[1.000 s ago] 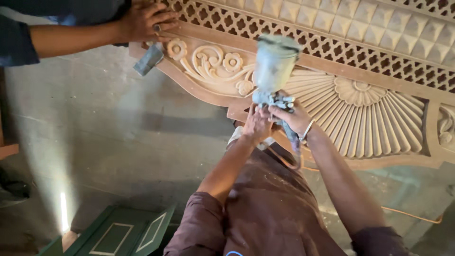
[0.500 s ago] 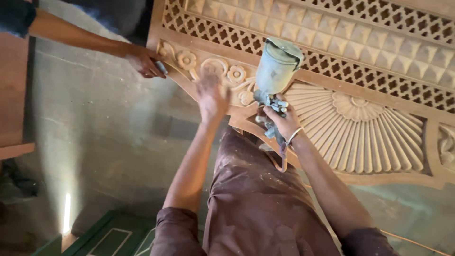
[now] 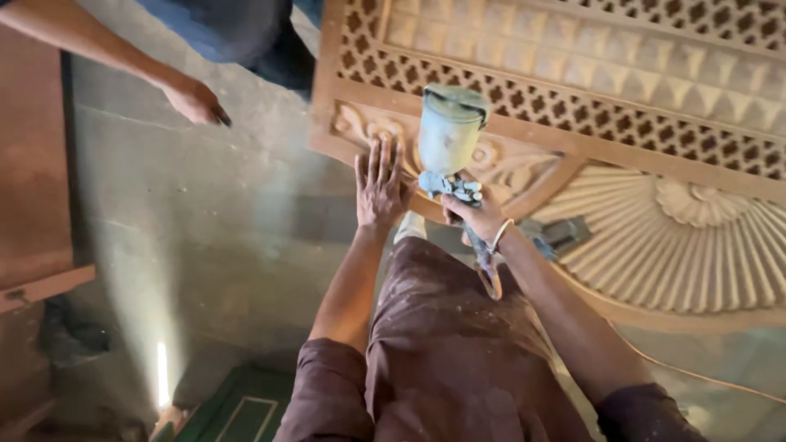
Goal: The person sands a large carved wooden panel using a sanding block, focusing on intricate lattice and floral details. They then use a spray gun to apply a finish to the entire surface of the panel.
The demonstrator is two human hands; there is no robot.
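A large carved wooden panel (image 3: 622, 139) with lattice bands, scrollwork and a fan-shaped sunburst lies in front of me. My left hand (image 3: 378, 184) rests flat, fingers spread, on the panel's lower carved edge. My right hand (image 3: 479, 214) grips a spray gun (image 3: 446, 147) with a pale green cup on top, held upright over the scrollwork. A hose hangs from the gun down past my wrist. Another person's hand (image 3: 195, 100) hovers over the floor at the upper left, apart from the panel.
The concrete floor (image 3: 205, 245) spreads to the left. A reddish wooden board (image 3: 33, 164) stands along the left edge. A green panelled piece (image 3: 237, 409) lies at the bottom. The other person stands at the top, near the panel's corner.
My left hand left the gun and went flat onto the panel's edge. The other person's hand came off the panel's corner and moved left. My view shifted right along the panel.
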